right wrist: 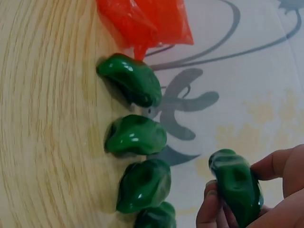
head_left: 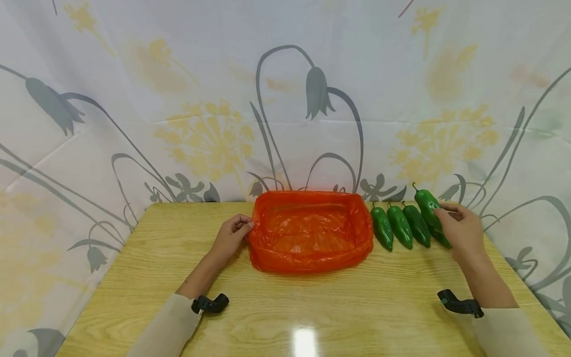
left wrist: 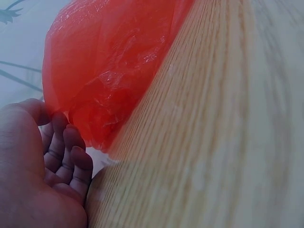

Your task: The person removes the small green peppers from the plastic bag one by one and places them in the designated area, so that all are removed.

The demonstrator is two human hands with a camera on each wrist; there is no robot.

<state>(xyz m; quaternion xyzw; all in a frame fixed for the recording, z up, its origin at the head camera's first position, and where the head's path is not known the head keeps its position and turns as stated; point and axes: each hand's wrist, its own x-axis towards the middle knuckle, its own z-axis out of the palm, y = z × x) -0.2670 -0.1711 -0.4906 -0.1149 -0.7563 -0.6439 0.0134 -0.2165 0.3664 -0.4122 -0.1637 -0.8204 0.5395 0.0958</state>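
A red plastic bag (head_left: 308,263), spread in an open rectangular shape like a lined box, stands at the table's back middle. Its left rim is pinched between the thumb and fingers of my left hand (head_left: 229,235); the left wrist view shows the fingertips at the film (left wrist: 109,61). My right hand (head_left: 464,230) grips a glossy green pepper (head_left: 427,202) with thumb and fingers, raised above the table at the right end of a row. In that row lie several more green peppers (head_left: 400,227), side by side, stems toward the back. The held one partly hides the rightmost.
The wood-grain table (head_left: 334,307) reaches back to a hanging cloth (head_left: 285,139) printed with flowers. Between the bag's right side and the nearest pepper is only a narrow gap. A black wrist strap (head_left: 209,303) sits on each forearm.
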